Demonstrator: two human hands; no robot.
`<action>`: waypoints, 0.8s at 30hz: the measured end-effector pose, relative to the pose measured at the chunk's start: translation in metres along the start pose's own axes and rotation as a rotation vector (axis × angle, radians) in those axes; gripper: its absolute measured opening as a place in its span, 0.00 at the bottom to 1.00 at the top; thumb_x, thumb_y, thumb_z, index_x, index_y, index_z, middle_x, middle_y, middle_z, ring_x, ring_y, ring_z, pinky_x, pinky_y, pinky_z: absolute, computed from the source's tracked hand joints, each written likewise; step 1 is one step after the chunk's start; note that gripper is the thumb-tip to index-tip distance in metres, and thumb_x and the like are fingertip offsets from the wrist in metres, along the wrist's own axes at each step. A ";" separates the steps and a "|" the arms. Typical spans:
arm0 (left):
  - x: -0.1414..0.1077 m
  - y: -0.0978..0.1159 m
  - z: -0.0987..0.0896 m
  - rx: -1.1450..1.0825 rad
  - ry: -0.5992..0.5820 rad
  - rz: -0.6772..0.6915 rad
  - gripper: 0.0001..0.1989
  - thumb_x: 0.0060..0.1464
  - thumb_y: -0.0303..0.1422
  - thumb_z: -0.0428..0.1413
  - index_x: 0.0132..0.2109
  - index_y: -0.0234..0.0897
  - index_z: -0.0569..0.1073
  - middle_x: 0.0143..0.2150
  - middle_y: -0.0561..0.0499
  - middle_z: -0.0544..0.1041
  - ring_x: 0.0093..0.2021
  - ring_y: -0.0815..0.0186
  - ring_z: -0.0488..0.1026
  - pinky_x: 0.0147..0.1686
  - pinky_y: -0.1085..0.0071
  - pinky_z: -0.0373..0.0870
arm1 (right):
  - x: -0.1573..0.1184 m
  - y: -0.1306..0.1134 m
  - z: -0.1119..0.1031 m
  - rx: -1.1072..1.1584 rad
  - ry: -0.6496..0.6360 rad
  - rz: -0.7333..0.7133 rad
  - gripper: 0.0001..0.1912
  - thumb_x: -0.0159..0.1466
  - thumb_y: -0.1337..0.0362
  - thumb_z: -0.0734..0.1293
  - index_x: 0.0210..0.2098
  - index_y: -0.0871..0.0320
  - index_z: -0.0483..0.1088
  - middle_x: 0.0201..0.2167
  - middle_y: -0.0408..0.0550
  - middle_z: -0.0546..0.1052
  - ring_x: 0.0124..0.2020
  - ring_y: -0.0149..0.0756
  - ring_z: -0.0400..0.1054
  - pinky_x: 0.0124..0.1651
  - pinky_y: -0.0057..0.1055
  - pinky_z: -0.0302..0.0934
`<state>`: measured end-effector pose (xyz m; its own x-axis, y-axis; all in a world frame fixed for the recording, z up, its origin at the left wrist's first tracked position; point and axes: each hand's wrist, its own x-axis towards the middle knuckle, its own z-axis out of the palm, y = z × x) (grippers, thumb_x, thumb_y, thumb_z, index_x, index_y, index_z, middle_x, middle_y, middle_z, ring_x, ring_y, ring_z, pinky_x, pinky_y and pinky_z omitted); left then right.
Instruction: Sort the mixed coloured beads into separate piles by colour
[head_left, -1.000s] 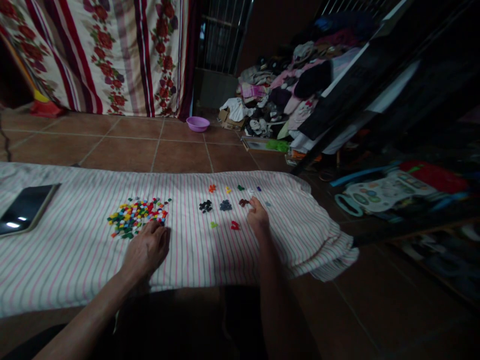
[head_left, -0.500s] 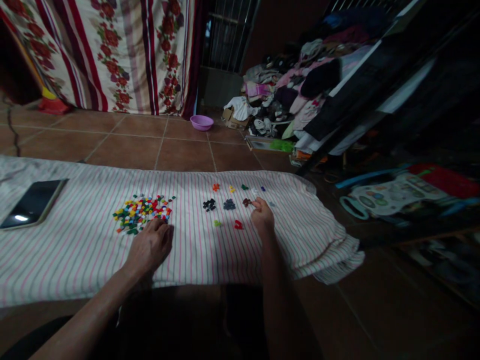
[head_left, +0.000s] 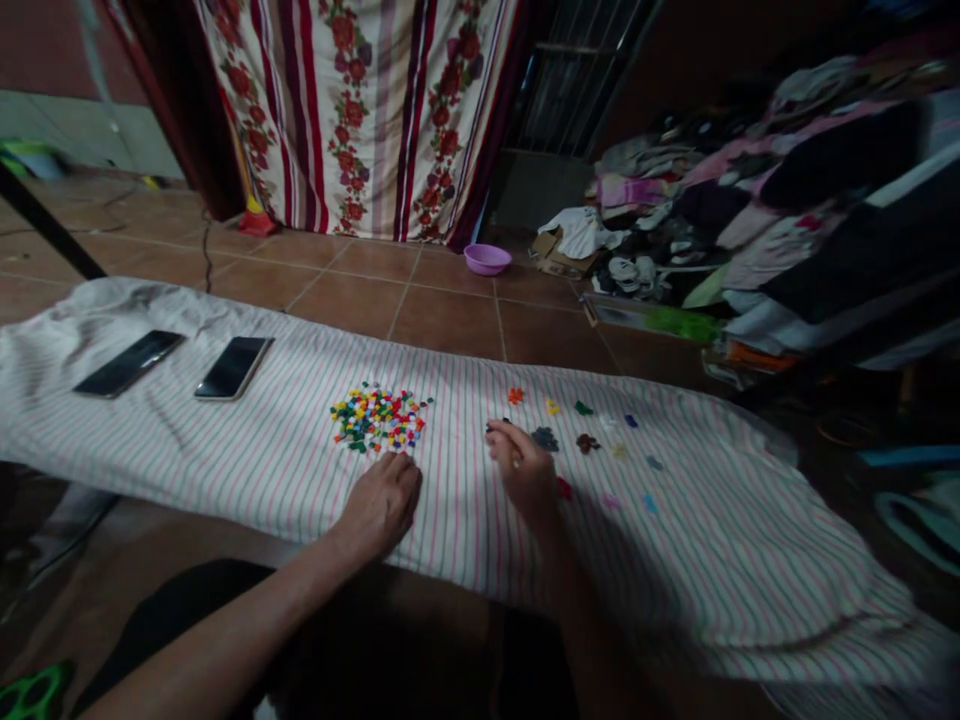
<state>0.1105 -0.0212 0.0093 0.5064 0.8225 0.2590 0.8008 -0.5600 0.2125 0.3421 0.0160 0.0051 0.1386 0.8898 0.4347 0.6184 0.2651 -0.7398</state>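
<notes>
A mixed pile of small coloured pieces (head_left: pixel 379 415) lies on the striped cloth (head_left: pixel 457 520). Just below its near edge rests my left hand (head_left: pixel 384 497), fingers curled down; whatever they hold, if anything, is hidden. My right hand (head_left: pixel 525 465) is over the group of black pieces, mostly covering it, with thumb and fingers pinched together. Dark bits show at its fingertips, but I cannot tell whether they are held. Around it lie sorted little groups: orange pieces (head_left: pixel 515 396), yellow pieces (head_left: pixel 553 407), dark grey pieces (head_left: pixel 545 439), brown pieces (head_left: pixel 587 443) and red pieces (head_left: pixel 564 488).
Farther right are green pieces (head_left: pixel 583 408), blue pieces (head_left: pixel 631 421), pink pieces (head_left: pixel 611 501) and light blue pieces (head_left: pixel 649 504). Two phones lie at the left, a nearer phone (head_left: pixel 234 368) and a farther phone (head_left: pixel 129 364). A purple basin (head_left: pixel 487 260) stands on the floor beyond.
My right hand has gone left from the brown group to the black group. My left hand sits slightly back from the pile's near edge. The view has swung left, bringing a second phone in.
</notes>
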 end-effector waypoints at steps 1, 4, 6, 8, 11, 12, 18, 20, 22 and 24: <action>-0.001 -0.001 0.001 -0.006 0.021 0.000 0.11 0.61 0.24 0.46 0.39 0.35 0.72 0.42 0.45 0.74 0.43 0.62 0.69 0.44 0.65 0.72 | -0.004 -0.007 0.014 0.023 -0.095 -0.065 0.15 0.66 0.62 0.58 0.42 0.58 0.75 0.33 0.49 0.80 0.28 0.34 0.75 0.35 0.31 0.70; 0.001 -0.008 0.004 -0.038 0.102 -0.004 0.11 0.61 0.24 0.46 0.41 0.33 0.73 0.44 0.44 0.74 0.46 0.61 0.68 0.47 0.65 0.71 | -0.014 -0.022 0.048 0.052 -0.282 -0.243 0.15 0.66 0.67 0.57 0.42 0.57 0.75 0.37 0.50 0.80 0.38 0.36 0.75 0.43 0.32 0.70; 0.004 -0.014 0.002 -0.068 0.149 -0.029 0.11 0.61 0.25 0.46 0.40 0.34 0.73 0.42 0.44 0.74 0.45 0.62 0.68 0.46 0.65 0.71 | -0.018 -0.027 0.062 0.045 -0.331 -0.310 0.16 0.66 0.69 0.56 0.43 0.56 0.75 0.38 0.50 0.79 0.41 0.36 0.74 0.46 0.33 0.69; 0.009 -0.021 -0.003 -0.067 0.189 -0.092 0.10 0.61 0.27 0.46 0.38 0.35 0.73 0.40 0.44 0.73 0.43 0.61 0.68 0.43 0.65 0.71 | -0.019 -0.030 0.070 0.020 -0.338 -0.333 0.17 0.67 0.70 0.56 0.45 0.56 0.75 0.38 0.50 0.77 0.41 0.36 0.73 0.46 0.33 0.69; 0.017 -0.034 -0.010 0.016 0.223 -0.241 0.08 0.59 0.29 0.49 0.37 0.36 0.74 0.39 0.44 0.72 0.42 0.59 0.67 0.41 0.63 0.70 | -0.018 -0.032 0.076 -0.034 -0.317 -0.334 0.16 0.67 0.70 0.57 0.45 0.56 0.75 0.36 0.50 0.75 0.40 0.36 0.72 0.45 0.32 0.69; 0.020 -0.038 -0.012 0.048 0.228 -0.283 0.08 0.58 0.30 0.50 0.38 0.36 0.74 0.40 0.43 0.72 0.43 0.58 0.66 0.42 0.62 0.69 | -0.018 -0.033 0.077 -0.046 -0.311 -0.334 0.16 0.66 0.70 0.58 0.46 0.56 0.76 0.36 0.50 0.75 0.39 0.36 0.72 0.45 0.32 0.68; 0.035 -0.051 -0.004 0.156 0.210 -0.385 0.11 0.59 0.30 0.48 0.41 0.36 0.75 0.41 0.42 0.72 0.44 0.55 0.66 0.46 0.59 0.67 | -0.018 -0.031 0.079 -0.051 -0.306 -0.303 0.16 0.66 0.70 0.58 0.46 0.56 0.75 0.36 0.50 0.74 0.39 0.36 0.72 0.45 0.31 0.68; 0.039 -0.051 -0.002 0.177 0.190 -0.414 0.12 0.59 0.29 0.47 0.40 0.35 0.75 0.40 0.41 0.73 0.43 0.55 0.66 0.46 0.58 0.66 | -0.018 -0.030 0.079 -0.054 -0.307 -0.303 0.17 0.66 0.70 0.58 0.46 0.56 0.75 0.37 0.50 0.74 0.40 0.36 0.72 0.46 0.32 0.68; 0.042 -0.052 -0.002 0.185 0.186 -0.429 0.12 0.59 0.29 0.47 0.40 0.34 0.75 0.39 0.41 0.73 0.42 0.55 0.67 0.45 0.58 0.66 | -0.019 -0.030 0.080 -0.063 -0.305 -0.298 0.17 0.65 0.71 0.58 0.46 0.56 0.75 0.37 0.50 0.75 0.41 0.36 0.72 0.47 0.32 0.68; 0.044 -0.053 -0.003 0.183 0.201 -0.434 0.11 0.59 0.29 0.47 0.40 0.35 0.75 0.39 0.41 0.73 0.42 0.55 0.67 0.45 0.58 0.66 | -0.019 -0.031 0.080 -0.073 -0.304 -0.285 0.17 0.65 0.71 0.58 0.46 0.55 0.75 0.37 0.50 0.75 0.41 0.36 0.72 0.47 0.32 0.68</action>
<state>0.0899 0.0446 0.0120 0.0578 0.9298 0.3635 0.9756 -0.1298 0.1770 0.2587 0.0201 -0.0213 -0.2735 0.8566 0.4375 0.6535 0.4992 -0.5689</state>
